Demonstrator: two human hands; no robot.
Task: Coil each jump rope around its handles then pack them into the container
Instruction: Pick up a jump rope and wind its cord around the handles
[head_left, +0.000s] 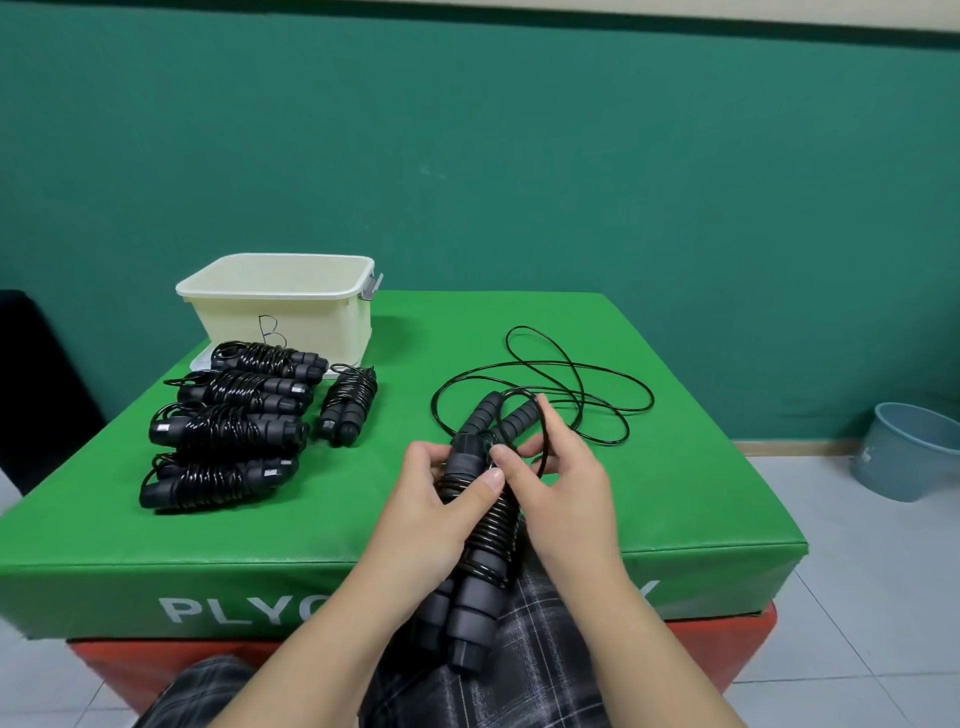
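black jump rope (485, 540) gripped, both hands

The light is bright and even with only soft shadows, the green bench (675, 415) shines a little, and the wide lens bends straight lines near the edges.

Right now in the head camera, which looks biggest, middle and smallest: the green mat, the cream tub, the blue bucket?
1. Green mat, the biggest.
2. Cream tub.
3. Blue bucket, though it is cut off at the picture's edge, so unsure against the tub.
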